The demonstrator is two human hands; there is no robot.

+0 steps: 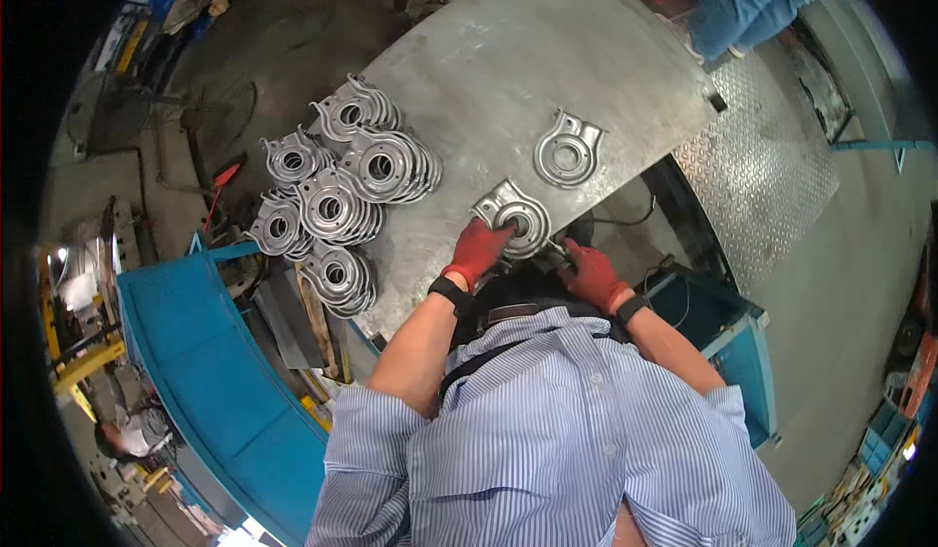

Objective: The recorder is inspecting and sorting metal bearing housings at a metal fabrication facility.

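Observation:
A stamped metal plate (531,207) with a raised ring and a centre hole lies at the near edge of the metal table. My left hand (479,253), in a red glove, grips its left side, fingers curled at the hole. My right hand (592,275), also red-gloved, is closed just below the plate's right side, by a small greyish piece (560,252) that I cannot make out. Slightly farther off, to the right, a second stamped plate (569,153) of the same shape lies flat and alone.
Several stacks of like plates (381,168) stand at the table's left. The metal table (508,59) runs away ahead. A blue metal frame (225,352) is at my left and a blue bin (757,361) at my right. Another person's jeans-clad legs (752,5) show far right.

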